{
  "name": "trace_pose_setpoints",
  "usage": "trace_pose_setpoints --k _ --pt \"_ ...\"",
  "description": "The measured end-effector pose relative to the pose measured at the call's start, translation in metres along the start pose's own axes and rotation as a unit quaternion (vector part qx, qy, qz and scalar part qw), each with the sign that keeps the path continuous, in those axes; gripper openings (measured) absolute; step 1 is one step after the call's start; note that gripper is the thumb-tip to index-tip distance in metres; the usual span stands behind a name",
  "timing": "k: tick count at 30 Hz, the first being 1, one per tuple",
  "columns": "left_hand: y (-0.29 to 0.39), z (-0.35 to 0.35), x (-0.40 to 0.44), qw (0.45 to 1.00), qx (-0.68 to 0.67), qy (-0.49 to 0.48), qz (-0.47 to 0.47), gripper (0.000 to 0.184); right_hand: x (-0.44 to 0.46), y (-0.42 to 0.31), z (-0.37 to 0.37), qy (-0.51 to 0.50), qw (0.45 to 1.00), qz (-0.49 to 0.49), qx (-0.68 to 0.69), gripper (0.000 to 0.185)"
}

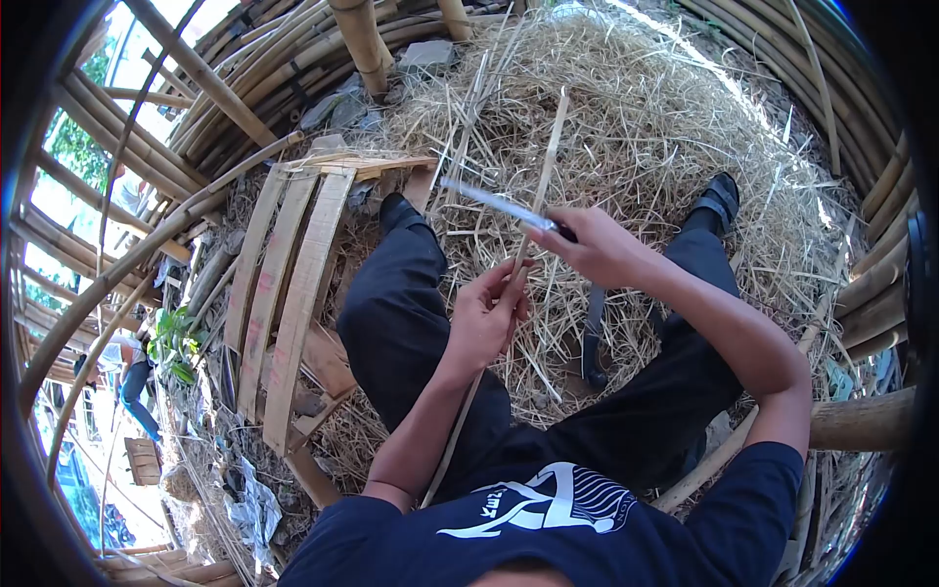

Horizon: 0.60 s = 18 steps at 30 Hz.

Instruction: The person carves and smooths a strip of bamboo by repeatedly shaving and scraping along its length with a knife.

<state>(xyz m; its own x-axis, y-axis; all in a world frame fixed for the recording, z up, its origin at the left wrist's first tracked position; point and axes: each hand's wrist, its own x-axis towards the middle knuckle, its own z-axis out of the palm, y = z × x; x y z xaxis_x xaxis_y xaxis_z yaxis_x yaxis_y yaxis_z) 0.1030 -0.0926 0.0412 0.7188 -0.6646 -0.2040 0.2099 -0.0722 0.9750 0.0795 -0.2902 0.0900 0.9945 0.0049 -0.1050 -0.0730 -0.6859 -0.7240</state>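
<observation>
A long thin bamboo strip (550, 161) runs from above my hands down past my left forearm to my shirt. My left hand (489, 311) is closed around the strip near its middle. Just above it, my right hand (595, 245) grips the dark handle of a knife (492, 203). The blade points to the upper left and crosses the strip; whether its edge touches the strip I cannot tell. Between my legs a second blade with a dark handle (593, 342) lies on the shavings.
A heap of bamboo shavings (646, 117) spreads ahead and around my feet. On the left stands a slatted wooden crate (293, 293). Bamboo poles (284, 73) line the back and both sides. Farther left, a person (127, 377) is partly visible beyond the poles.
</observation>
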Motion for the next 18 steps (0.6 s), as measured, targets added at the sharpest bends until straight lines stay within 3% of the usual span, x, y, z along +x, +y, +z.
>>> trace_pose_setpoints --k 1,4,12,18 --pt "-0.003 -0.002 0.0 1.0 -0.013 0.022 0.011 0.029 -0.003 0.002 0.003 -0.001 1.0 -0.001 -0.002 0.038" --pt "-0.007 -0.005 0.001 0.998 -0.022 0.063 0.016 0.026 -0.006 0.02 0.018 0.029 0.985 -0.141 -0.093 0.029" --pt "-0.02 -0.011 0.006 0.995 0.005 0.085 0.052 0.018 -0.006 0.016 0.022 -0.016 0.981 -0.152 -0.122 0.031" --pt "-0.021 -0.011 0.002 0.994 -0.074 0.082 0.021 0.017 0.005 0.032 0.023 -0.007 0.97 -0.164 -0.181 0.032"
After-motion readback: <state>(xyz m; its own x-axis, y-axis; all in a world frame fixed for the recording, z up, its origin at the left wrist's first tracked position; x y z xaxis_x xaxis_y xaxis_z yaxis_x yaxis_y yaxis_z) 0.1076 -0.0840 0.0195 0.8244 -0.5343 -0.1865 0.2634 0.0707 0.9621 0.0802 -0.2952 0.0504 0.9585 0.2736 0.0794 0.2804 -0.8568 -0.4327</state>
